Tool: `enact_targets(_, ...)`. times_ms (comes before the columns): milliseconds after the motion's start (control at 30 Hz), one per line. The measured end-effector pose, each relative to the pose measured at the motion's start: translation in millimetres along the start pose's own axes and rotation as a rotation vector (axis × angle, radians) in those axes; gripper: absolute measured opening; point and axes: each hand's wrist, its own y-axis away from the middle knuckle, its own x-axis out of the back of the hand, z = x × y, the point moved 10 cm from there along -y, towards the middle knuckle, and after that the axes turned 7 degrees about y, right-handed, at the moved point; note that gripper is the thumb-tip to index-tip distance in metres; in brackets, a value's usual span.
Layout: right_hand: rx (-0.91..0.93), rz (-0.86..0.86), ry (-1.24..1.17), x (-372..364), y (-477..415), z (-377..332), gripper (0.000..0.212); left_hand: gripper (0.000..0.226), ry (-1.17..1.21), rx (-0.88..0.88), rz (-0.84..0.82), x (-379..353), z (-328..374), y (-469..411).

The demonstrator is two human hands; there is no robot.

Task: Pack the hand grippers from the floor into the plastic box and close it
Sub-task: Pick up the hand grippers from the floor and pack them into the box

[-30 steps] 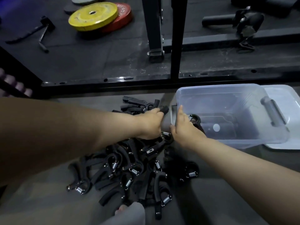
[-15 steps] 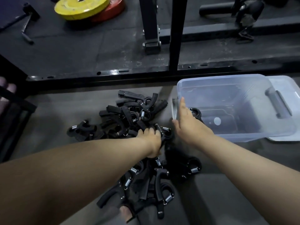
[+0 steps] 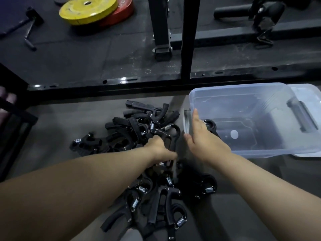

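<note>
A heap of several black hand grippers with steel springs lies on the grey floor. My left hand curls round one hand gripper at the heap's right side. The clear plastic box stands open to the right of the heap. My right hand has straight fingers laid against the box's near left wall. One black hand gripper shows in the box just past that hand. The box's lid lies flat under and behind its right end.
A black steel rack frame runs across the floor just behind the heap and box, with upright posts. Yellow and red weight plates lie far back left. A dark frame stands at the left edge.
My left hand has drawn back from the far side of the heap to its right middle and closed round a hand gripper. My right hand stays against the box wall.
</note>
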Motion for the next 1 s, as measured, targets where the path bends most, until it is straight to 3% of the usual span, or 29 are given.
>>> enact_targets(100, 0.026, 0.000, 0.010, 2.4, 2.8, -3.3, 0.076, 0.052, 0.514, -0.025, 0.184, 25.5, 17.6, 2.1)
enact_targets(167, 0.015, -0.017, -0.003, 2.6, 2.8, -2.2, 0.077, 0.056, 0.741, -0.005, 0.226, 39.6, 26.8, -1.9)
enact_targets(233, 0.014, -0.037, -0.032, 2.4, 3.1, -2.3, 0.081, 0.053, 0.919, -0.025, 0.217, 51.0, 42.3, -3.9)
enact_targets(300, 0.043, -0.037, -0.043, 3.6, 3.2, -4.9, 0.090, 0.034, 1.051, -0.052, 0.192, 56.3, 57.0, -5.1)
enact_targets(367, 0.069, -0.029, -0.052, 2.8, 0.9, -2.7, 0.097, 0.027, 1.071, -0.064, 0.179, 55.6, 67.9, -3.3)
enact_targets(467, 0.085, 0.007, -0.287, 6.4, -1.4, -0.2, 0.092, 0.026, 1.016, -0.186, 0.179, 54.6, 92.2, 7.0)
enact_targets(533, 0.063, 0.115, -0.636, 20.7, -1.2, 7.7, 0.074, 0.028, 0.999, -0.263, 0.164, 50.9, 109.7, 15.2)
enact_targets(600, -0.022, 0.272, -0.811, 40.4, 1.3, 28.6, 0.068, 0.030, 0.970, -0.314, 0.138, 44.5, 124.7, 19.9)
enact_targets(667, -0.048, 0.380, -0.660, 63.2, 3.6, 41.2, 0.051, 0.032, 0.831, -0.388, 0.155, 37.5, 138.5, 23.5)
enact_targets(767, -0.074, 0.329, -0.475, 75.3, -6.0, 55.5, 0.027, 0.031, 0.491, -0.576, 0.171, 26.9, 169.1, 35.6)
enact_targets(900, -0.207, 0.288, -0.441, 74.9, -23.3, 110.0, 0.017, 0.029, -0.007, -0.773, 0.257, 13.3, 195.8, 46.4)
enact_targets(1000, -0.369, 0.136, -0.265, 60.6, -35.5, 163.0, 0.016, 0.041, -0.044, -0.732, 0.253, 9.5, 185.0, 38.2)
